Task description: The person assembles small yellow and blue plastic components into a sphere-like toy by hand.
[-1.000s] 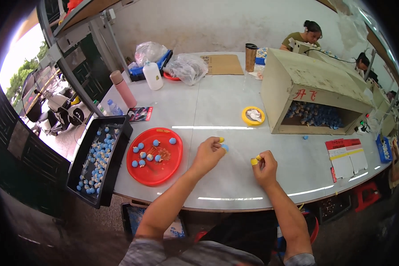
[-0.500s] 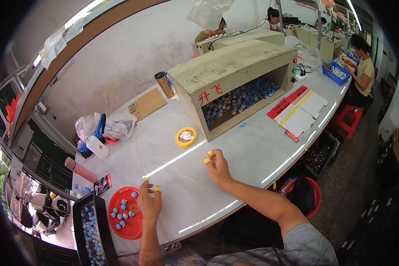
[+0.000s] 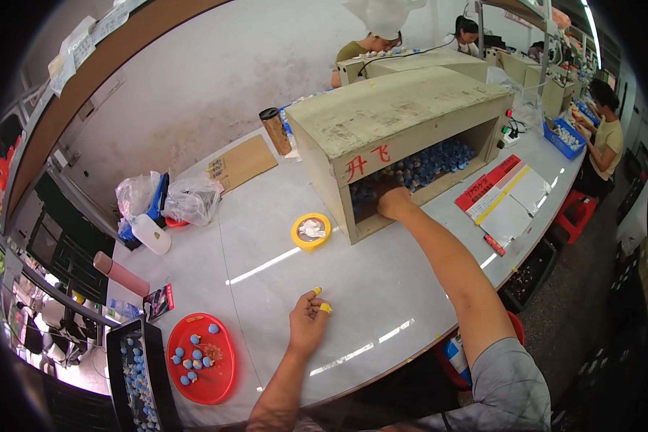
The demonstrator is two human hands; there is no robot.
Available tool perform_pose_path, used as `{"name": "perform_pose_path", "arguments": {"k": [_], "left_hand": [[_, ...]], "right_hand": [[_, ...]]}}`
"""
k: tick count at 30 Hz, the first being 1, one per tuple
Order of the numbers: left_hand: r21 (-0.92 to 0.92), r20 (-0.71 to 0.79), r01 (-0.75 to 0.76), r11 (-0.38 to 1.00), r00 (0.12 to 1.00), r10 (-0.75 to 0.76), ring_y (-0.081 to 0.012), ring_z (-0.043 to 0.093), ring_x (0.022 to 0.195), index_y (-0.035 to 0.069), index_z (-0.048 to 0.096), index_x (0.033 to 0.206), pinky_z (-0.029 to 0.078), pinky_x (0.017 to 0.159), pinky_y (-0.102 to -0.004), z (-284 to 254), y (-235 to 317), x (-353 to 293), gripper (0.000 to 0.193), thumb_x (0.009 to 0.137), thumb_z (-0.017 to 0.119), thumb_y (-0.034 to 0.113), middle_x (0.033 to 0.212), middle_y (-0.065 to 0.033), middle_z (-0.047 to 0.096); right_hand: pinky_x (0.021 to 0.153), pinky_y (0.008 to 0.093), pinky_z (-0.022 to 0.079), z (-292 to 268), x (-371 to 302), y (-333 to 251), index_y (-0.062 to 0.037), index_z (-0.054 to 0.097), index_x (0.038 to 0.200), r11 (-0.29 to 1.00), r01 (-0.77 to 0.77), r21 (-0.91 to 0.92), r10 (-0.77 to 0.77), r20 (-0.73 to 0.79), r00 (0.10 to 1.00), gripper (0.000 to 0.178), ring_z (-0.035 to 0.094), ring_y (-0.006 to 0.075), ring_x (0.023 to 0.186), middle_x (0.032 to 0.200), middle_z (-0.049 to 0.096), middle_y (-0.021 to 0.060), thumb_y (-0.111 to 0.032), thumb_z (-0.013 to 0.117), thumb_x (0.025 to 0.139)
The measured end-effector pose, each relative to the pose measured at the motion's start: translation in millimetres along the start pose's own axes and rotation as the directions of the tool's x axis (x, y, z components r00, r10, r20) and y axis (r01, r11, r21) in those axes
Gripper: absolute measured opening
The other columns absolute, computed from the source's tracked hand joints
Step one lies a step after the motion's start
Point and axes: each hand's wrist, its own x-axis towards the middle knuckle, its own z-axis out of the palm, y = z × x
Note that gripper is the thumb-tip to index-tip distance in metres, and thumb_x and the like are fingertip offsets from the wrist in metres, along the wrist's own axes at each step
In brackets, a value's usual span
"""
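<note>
My right hand [image 3: 392, 199] reaches into the open front of a beige box [image 3: 410, 115]. It is at the left end of a heap of small round blue pieces [image 3: 446, 158], and its fingers are hidden there. My left hand [image 3: 307, 324] hovers over the grey table, thumb and forefinger apart, the other fingers curled, holding nothing. Yellow tape wraps the tips of its thumb and forefinger. To its left, a red round tray [image 3: 223, 381] carries several blue balls [image 3: 197, 355] with pale parts. A black bin [image 3: 162, 392] beside the tray contains more of them.
A yellow tape roll [image 3: 297, 234] lies before the box. Further left are a pink bottle [image 3: 122, 272], a white bottle [image 3: 151, 235] and plastic bags [image 3: 192, 200]. Cardboard [image 3: 243, 164] and a brown tumbler [image 3: 274, 132] stand behind; a red-and-white sheet [image 3: 493, 189] lies right. Co-workers sit beyond.
My right hand has gone from above the table into the box. My left hand has moved right, away from the red tray. The view has shifted slightly.
</note>
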Motion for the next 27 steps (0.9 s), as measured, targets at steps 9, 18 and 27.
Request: {"name": "perform_pose_path", "arguments": {"k": [9,18,27], "left_hand": [[-0.097,0.026,-0.008,0.995,1.000,0.010,-0.0102,0.059,0.082,-0.010,0.048,0.124,0.050,0.073,-0.0223,-2,4,-3,0.036,0.090,0.057,-0.003,0.095,-0.0083,0.061],[-0.201,0.044,0.095,0.975,0.995,-0.088,-0.0150,0.064,0.086,-0.009,0.049,0.115,0.054,0.073,-0.0252,9,28,-16,0.035,0.087,0.065,0.005,0.099,-0.0133,0.062],[-0.091,0.100,0.095,0.991,0.991,-0.086,-0.0146,0.064,0.083,-0.006,0.052,0.103,0.054,0.071,-0.0240,23,21,-21,0.030,0.080,0.070,0.001,0.093,-0.0130,0.063]], "right_hand": [[0.084,0.0423,0.052,-3,-32,-21,-0.0082,0.059,0.117,0.985,-0.086,0.152,0.118,-0.216,0.969,0.044,0.062,0.0353,0.100,0.111,0.061,0.0184,-0.015,0.066,0.074],[0.064,0.0354,0.054,7,-231,-127,-0.0013,0.056,0.105,0.688,0.547,0.477,-0.378,-0.408,0.831,0.038,0.063,0.0269,0.075,0.099,0.055,0.0132,0.000,0.067,0.069],[0.069,0.0407,0.053,17,-260,-139,-0.0025,0.054,0.119,0.777,0.602,0.184,-0.470,-0.466,0.750,0.051,0.062,0.0320,0.082,0.102,0.055,0.0153,-0.002,0.068,0.070]]}}
